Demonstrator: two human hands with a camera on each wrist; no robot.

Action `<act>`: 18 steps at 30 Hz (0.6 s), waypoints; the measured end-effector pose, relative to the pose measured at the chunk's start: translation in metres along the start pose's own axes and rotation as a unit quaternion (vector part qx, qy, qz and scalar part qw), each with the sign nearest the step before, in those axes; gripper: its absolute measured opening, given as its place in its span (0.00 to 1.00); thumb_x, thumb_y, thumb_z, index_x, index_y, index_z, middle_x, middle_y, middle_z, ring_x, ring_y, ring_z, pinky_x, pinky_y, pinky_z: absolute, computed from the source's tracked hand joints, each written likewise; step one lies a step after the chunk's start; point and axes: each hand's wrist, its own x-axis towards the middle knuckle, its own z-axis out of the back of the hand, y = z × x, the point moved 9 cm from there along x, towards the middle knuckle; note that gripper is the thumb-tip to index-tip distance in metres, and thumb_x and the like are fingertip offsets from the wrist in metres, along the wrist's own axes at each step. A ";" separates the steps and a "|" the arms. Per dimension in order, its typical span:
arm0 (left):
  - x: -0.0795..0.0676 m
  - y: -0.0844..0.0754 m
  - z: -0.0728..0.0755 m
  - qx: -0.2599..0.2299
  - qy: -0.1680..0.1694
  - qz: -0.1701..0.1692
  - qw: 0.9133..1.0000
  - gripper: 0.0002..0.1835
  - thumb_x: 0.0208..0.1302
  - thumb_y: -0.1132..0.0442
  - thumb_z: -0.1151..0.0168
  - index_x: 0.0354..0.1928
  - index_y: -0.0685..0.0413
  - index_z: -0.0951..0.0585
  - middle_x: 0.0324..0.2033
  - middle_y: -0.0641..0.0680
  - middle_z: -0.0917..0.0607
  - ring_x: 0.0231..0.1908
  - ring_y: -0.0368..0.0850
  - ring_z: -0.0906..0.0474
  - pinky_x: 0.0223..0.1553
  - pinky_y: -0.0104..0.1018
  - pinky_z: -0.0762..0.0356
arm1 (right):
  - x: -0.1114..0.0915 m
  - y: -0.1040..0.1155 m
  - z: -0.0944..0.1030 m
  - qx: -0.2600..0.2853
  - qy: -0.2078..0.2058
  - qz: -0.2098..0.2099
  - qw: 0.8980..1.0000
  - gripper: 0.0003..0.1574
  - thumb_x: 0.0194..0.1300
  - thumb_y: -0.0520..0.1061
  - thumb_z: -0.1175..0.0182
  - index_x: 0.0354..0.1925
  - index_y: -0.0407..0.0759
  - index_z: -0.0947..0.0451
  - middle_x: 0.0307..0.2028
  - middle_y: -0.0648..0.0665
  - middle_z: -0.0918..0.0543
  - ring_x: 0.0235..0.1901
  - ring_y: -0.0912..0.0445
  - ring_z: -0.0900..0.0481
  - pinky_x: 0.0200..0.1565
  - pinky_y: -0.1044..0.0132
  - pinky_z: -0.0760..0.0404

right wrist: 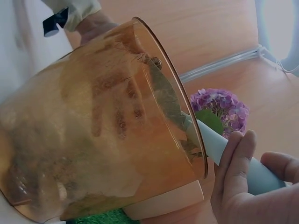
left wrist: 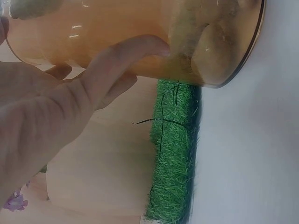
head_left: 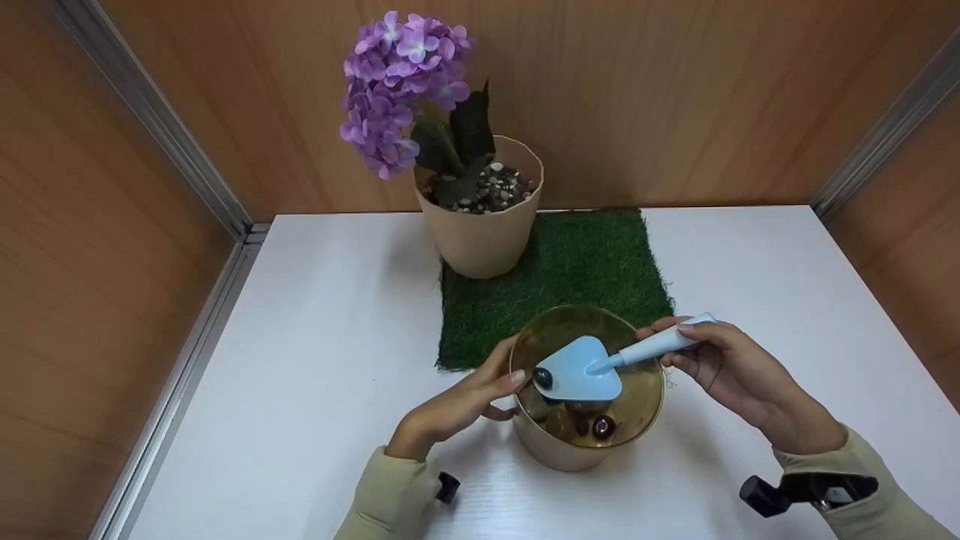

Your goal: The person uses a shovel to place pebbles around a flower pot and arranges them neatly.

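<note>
A light blue hand trowel [head_left: 589, 369] is gripped by its handle in my right hand [head_left: 742, 375], its blade reaching over the mouth of an amber see-through container [head_left: 643, 411]. One dark, shiny stone [head_left: 542, 377] lies at the blade's tip. More stones, among them a glossy brown one [head_left: 603, 427], rest at the container's bottom. My left hand [head_left: 461, 397] holds the container from its left side. In the left wrist view, a finger [left wrist: 126, 51] lies along the amber wall. The right wrist view shows the trowel handle [right wrist: 215, 142] between fingers and thumb, the blade just inside the rim.
A beige pot [head_left: 480, 240] with a purple artificial hydrangea [head_left: 405, 75] stands behind, partly on a green grass mat [head_left: 600, 262]. Wooden panels [head_left: 675, 97] with metal edging bound the white table [head_left: 315, 337] at the back and sides.
</note>
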 end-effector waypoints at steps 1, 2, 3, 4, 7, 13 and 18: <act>0.000 0.000 0.000 0.000 0.001 -0.001 1.000 0.29 0.71 0.47 0.59 0.70 0.24 0.55 0.69 0.47 0.49 0.65 0.49 0.43 0.50 0.54 0.29 | 0.000 0.000 0.001 0.004 -0.003 -0.001 1.000 0.18 0.73 0.37 0.59 0.51 0.28 0.28 0.53 0.33 0.24 0.49 0.50 0.24 0.46 0.68 0.24; 0.000 0.000 0.000 0.000 0.001 -0.001 1.000 0.29 0.71 0.47 0.59 0.70 0.24 0.55 0.69 0.47 0.49 0.65 0.49 0.43 0.50 0.53 0.28 | 0.000 0.000 0.001 0.007 -0.004 -0.002 1.000 0.18 0.73 0.37 0.59 0.51 0.28 0.28 0.52 0.33 0.24 0.49 0.51 0.24 0.46 0.68 0.23; 0.000 0.000 0.000 0.001 0.001 -0.001 1.000 0.29 0.71 0.47 0.59 0.70 0.24 0.55 0.69 0.48 0.48 0.65 0.49 0.43 0.50 0.53 0.28 | 0.000 0.000 0.001 0.011 -0.005 -0.003 1.000 0.18 0.73 0.37 0.59 0.51 0.28 0.28 0.53 0.33 0.24 0.49 0.51 0.24 0.46 0.68 0.23; 0.000 0.000 0.000 0.002 0.000 -0.001 1.000 0.29 0.71 0.46 0.59 0.70 0.24 0.54 0.69 0.48 0.48 0.65 0.49 0.43 0.50 0.53 0.28 | 0.000 0.000 0.001 0.012 -0.005 -0.003 1.000 0.18 0.73 0.37 0.59 0.51 0.28 0.28 0.53 0.33 0.24 0.49 0.51 0.24 0.46 0.68 0.23; 0.000 0.000 0.000 0.001 0.000 -0.002 1.000 0.29 0.71 0.46 0.59 0.70 0.23 0.55 0.69 0.48 0.48 0.65 0.49 0.43 0.50 0.52 0.28 | 0.001 0.001 0.001 0.015 -0.007 -0.002 1.000 0.18 0.73 0.37 0.59 0.51 0.28 0.28 0.53 0.33 0.24 0.50 0.50 0.25 0.45 0.68 0.23; -0.001 0.000 0.001 -0.002 -0.001 -0.002 1.000 0.30 0.70 0.44 0.57 0.69 0.22 0.55 0.70 0.45 0.52 0.65 0.49 0.44 0.50 0.53 0.29 | 0.001 0.008 0.001 0.017 -0.005 0.008 1.000 0.18 0.73 0.37 0.59 0.51 0.27 0.28 0.52 0.32 0.24 0.47 0.51 0.23 0.45 0.68 0.23; -0.001 0.000 0.000 0.000 0.002 -0.002 1.000 0.31 0.68 0.41 0.56 0.69 0.21 0.54 0.70 0.43 0.53 0.66 0.47 0.45 0.50 0.51 0.28 | 0.002 0.018 0.004 0.002 -0.021 0.018 1.000 0.18 0.72 0.37 0.58 0.50 0.28 0.26 0.51 0.34 0.23 0.40 0.54 0.22 0.43 0.70 0.23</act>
